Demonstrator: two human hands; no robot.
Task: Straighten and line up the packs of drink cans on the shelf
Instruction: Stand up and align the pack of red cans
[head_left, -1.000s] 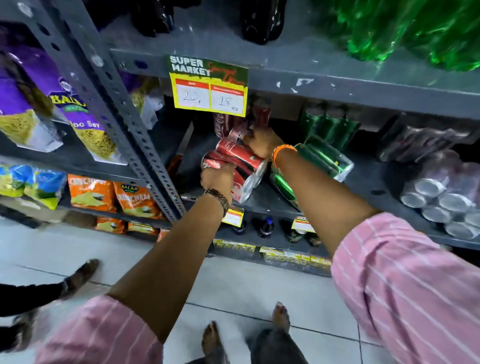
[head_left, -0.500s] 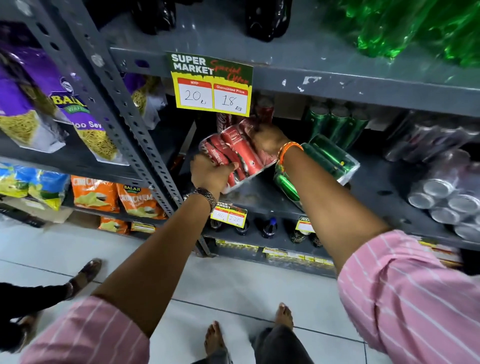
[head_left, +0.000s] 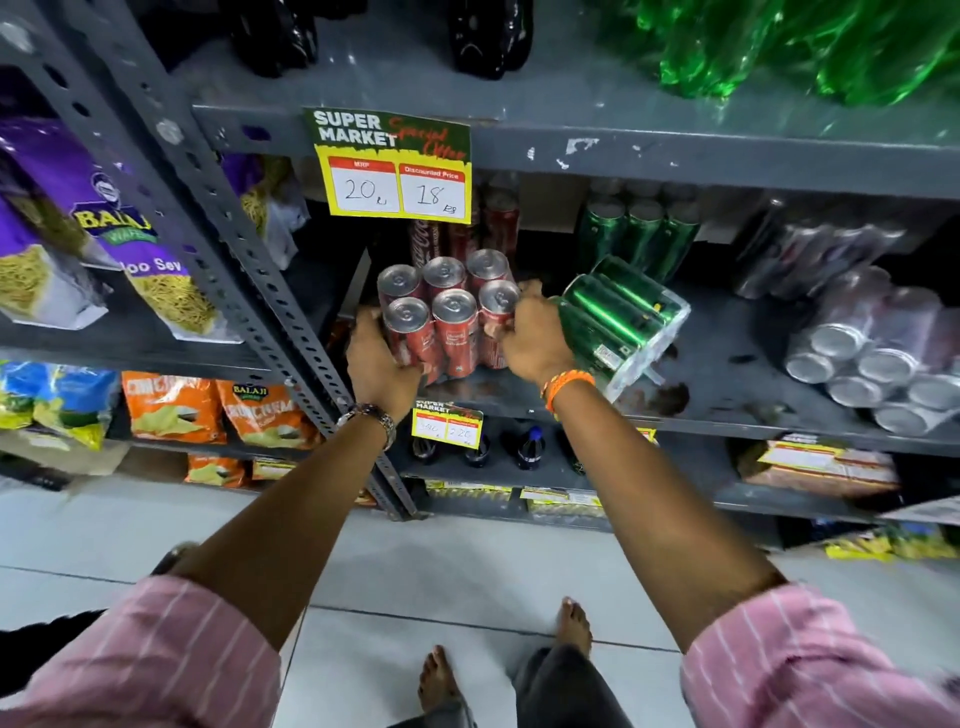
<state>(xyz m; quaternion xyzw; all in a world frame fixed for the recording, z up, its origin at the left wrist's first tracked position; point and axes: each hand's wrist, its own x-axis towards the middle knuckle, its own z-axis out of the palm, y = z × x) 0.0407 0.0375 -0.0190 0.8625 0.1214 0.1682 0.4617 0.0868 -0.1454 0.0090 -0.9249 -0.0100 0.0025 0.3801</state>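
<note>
A shrink-wrapped pack of red cans (head_left: 451, 317) stands upright near the front left of the grey shelf (head_left: 727, 379), its silver tops facing me. My left hand (head_left: 379, 364) grips its left side and my right hand (head_left: 535, 338) grips its right side. Just right of my right hand a pack of green cans (head_left: 621, 312) lies on its side, skewed. Behind stand more red cans (head_left: 467, 234) and an upright green pack (head_left: 636, 234). At the far right, packs of silver cans (head_left: 878, 353) lie on their sides.
A yellow price tag (head_left: 395, 169) hangs from the shelf above, in front of the rear red cans. A perforated grey upright (head_left: 249, 270) borders the shelf on the left, with snack bags (head_left: 166, 296) beyond. Dark bottles (head_left: 530, 447) stand on the shelf below.
The red pack was tilted on its side in both hands; it now stands upright on the shelf with the can tops up. Both hands still hold it.
</note>
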